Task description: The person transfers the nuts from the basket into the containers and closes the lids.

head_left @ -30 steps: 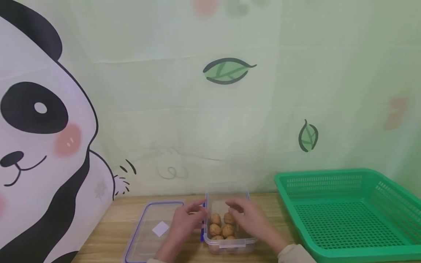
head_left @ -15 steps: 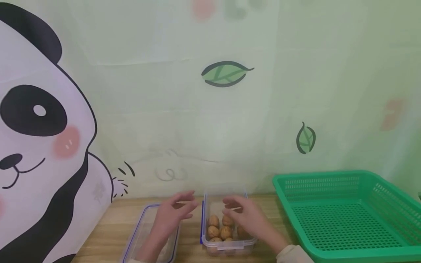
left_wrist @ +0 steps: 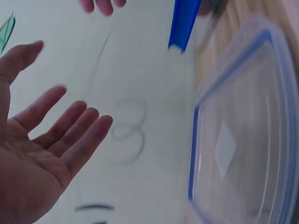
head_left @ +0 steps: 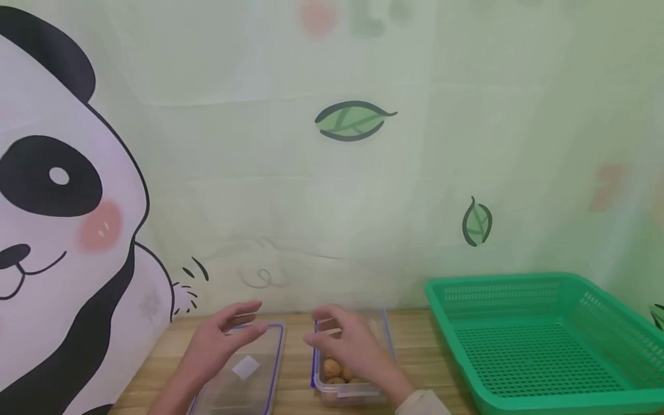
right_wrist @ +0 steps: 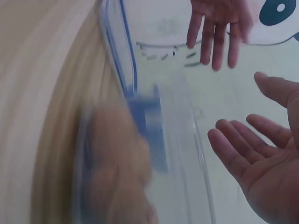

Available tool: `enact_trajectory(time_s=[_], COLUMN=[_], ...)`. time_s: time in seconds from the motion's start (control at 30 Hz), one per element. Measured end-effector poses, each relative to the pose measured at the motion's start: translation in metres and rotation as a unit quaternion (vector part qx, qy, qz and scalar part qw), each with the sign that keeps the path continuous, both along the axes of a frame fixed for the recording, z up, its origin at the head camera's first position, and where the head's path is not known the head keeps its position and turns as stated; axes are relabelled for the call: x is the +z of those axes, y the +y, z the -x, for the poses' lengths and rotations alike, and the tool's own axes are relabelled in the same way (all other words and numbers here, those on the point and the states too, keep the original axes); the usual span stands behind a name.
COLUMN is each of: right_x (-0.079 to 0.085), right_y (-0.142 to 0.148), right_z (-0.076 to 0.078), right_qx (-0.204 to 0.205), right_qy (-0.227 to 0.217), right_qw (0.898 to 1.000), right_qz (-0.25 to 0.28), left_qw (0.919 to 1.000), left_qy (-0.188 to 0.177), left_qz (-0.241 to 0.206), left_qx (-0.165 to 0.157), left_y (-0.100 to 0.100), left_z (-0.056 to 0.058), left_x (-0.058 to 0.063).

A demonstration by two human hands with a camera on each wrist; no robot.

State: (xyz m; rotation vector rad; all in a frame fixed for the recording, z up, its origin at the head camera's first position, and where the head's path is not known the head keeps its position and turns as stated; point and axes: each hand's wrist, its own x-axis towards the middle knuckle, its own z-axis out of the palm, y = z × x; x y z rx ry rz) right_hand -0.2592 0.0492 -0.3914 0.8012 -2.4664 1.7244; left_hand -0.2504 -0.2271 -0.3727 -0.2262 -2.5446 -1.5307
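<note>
My left hand (head_left: pixel 220 340) hovers over the clear lid (head_left: pixel 259 377), fingers extended and apart, with nothing in its grasp. The lid has a blue seal and a white diamond label (head_left: pixel 246 366), and lies flat on the table. Above the clear plastic container (head_left: pixel 358 392) is my right hand (head_left: pixel 350 343), its fingers loosely spread and holding nothing. Several walnuts (head_left: pixel 332 368) sit inside the container, partly hidden behind that hand. A blue latch (left_wrist: pixel 183 23) hangs off the container's left side in the left wrist view. Both palms show bare in the wrist views.
A green plastic basket (head_left: pixel 467 360) with a slotted bottom stands at the right of the wooden table (head_left: pixel 298 397). Behind the table hangs a pale green backdrop (head_left: pixel 233 173) printed with leaves and a panda.
My left hand has moved left, from beside the container to over the lid. The right hand has shifted left across the container. The view has tilted slightly.
</note>
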Motion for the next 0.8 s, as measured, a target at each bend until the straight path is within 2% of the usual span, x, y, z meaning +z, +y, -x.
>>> enact_trajectory(time_s=[0.13, 0.27, 0.4, 0.47, 0.57, 0.8], right_x=[-0.003, -0.01, -0.018, -0.023, -0.032, -0.051], right_y=[-0.027, -0.057, -0.085, -0.097, -0.11, -0.12], right_z=[-0.003, -0.007, -0.011, -0.012, -0.012, -0.011], right_qx=[0.0, -0.012, -0.05, -0.074, -0.107, -0.118], right_qy=[-0.029, -0.055, -0.055, -0.042, -0.047, -0.1], right_qw=[0.999, 0.998, 0.996, 0.995, 0.991, 0.987], right_qz=[0.018, 0.042, 0.047, 0.052, 0.062, 0.045], left_qw=[0.9995, 0.9996, 0.9996, 0.9996, 0.9994, 0.9957], left_qy=[-0.001, -0.002, -0.012, -0.018, -0.027, -0.092], left_qz=[0.031, 0.029, 0.024, 0.022, 0.021, 0.011], left_qx=[0.008, 0.0, -0.01, -0.009, -0.004, -0.008], left_y=[-0.023, -0.044, -0.064, -0.072, -0.083, -0.103], left_z=[0.004, 0.01, 0.015, 0.017, 0.02, 0.026], left_x=[-0.003, -0.01, -0.019, -0.024, -0.033, -0.054])
